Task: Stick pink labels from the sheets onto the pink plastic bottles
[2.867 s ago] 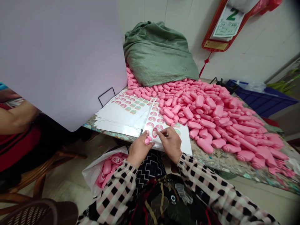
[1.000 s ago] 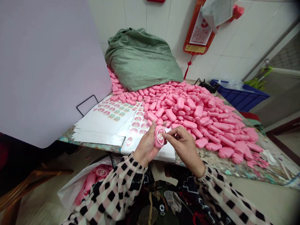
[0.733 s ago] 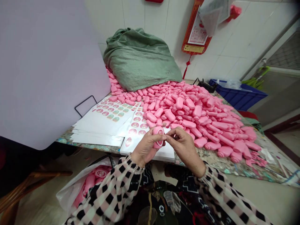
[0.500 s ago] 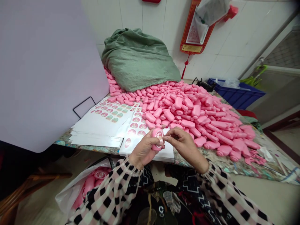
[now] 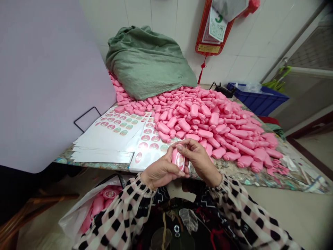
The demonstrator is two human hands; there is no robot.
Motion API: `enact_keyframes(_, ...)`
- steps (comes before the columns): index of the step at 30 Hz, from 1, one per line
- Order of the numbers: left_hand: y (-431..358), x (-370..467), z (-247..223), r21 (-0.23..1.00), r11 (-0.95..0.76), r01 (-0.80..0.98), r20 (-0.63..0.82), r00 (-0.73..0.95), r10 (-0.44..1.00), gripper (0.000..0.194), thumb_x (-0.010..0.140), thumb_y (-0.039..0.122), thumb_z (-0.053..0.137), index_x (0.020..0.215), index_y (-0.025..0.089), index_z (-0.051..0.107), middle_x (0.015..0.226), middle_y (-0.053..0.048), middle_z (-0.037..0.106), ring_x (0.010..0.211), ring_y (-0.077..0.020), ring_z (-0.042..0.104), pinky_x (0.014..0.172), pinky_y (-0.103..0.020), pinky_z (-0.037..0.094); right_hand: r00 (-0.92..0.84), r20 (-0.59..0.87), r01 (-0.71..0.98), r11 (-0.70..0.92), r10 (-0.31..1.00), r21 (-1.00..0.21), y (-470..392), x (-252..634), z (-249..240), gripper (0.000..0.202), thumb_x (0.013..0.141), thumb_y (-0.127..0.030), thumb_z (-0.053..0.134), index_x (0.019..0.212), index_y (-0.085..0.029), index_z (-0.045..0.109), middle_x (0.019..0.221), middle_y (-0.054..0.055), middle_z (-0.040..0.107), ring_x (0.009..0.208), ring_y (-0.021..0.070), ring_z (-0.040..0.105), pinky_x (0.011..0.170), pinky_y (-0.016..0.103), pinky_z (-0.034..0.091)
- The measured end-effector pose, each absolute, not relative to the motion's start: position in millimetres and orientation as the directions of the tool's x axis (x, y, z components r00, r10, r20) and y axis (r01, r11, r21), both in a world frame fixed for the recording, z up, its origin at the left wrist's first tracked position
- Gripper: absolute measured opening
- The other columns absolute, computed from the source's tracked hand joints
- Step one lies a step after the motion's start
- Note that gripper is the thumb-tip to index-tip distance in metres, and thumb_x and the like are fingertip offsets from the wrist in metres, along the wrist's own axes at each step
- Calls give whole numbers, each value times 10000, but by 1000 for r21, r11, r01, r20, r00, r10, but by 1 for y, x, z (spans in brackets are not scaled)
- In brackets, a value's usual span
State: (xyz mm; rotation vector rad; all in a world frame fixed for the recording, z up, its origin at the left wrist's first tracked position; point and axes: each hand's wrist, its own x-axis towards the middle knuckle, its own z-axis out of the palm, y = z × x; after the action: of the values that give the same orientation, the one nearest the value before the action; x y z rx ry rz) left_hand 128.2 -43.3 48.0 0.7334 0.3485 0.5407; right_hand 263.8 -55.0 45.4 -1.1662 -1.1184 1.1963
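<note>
A small pink plastic bottle (image 5: 178, 160) with an oval label on its face is between my two hands, above the table's front edge. My left hand (image 5: 160, 171) is closed around it from the left, thumb along its lower side. From the right, my right hand (image 5: 201, 159) grips its upper part, with the thumb against the label's edge. The fingers hide both ends of the bottle. Just behind my hands lies a sheet of oval stickers (image 5: 145, 146), pink ones and a green one, on a stack of paper.
A large heap of pink bottles (image 5: 213, 119) spills from a green sack (image 5: 151, 66) across the table. More sticker sheets (image 5: 104, 142) lie at the left beside a pale panel (image 5: 52, 86). A white bag (image 5: 71, 211) with labelled bottles stands below. A blue crate (image 5: 262, 100) is back right.
My right hand has moved from pinching at the label's right edge to wrapping over the bottle's top and side. The bottle has turned slightly. The whole view has shifted a little.
</note>
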Motion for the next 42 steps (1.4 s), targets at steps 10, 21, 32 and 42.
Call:
enact_keyframes(10,-47,132,40,818,559,-137,-282,751,597,454,761,181,527,1164,249,329,729,21,555,554,-146,608,511,-281,481,75,64,-9,64,995,-998,-56,263,32,258,745,-428,645,883,-217,591,748,-16,599,552,104,517,485,227,423)
enact_keyframes(21,-85,51,-13,908,411,85,-416,56,908,645,626,332,691,1184,203,394,428,120,431,300,-77,392,288,-145,250,85,222,895,23,971,-446,-84,329,4,256,860,-346,498,1066,-218,582,1052,60,590,848,208,593,680,315,441)
enact_keyframes(32,-121,-94,-87,593,295,749,-177,-236,955,729,691,541,554,1282,130,439,1234,-162,560,1113,-327,537,916,-465,426,106,85,994,-107,991,8,-100,355,-30,378,898,-337,424,1249,-199,454,1155,84,545,794,210,601,552,293,399)
enact_keyframes(42,-93,44,-14,943,273,189,-319,290,902,405,781,426,576,1106,190,627,948,-70,696,675,-152,620,659,-300,503,228,55,580,-90,972,-810,-101,322,-11,370,823,-451,545,1089,-196,579,965,61,636,820,199,577,701,305,435)
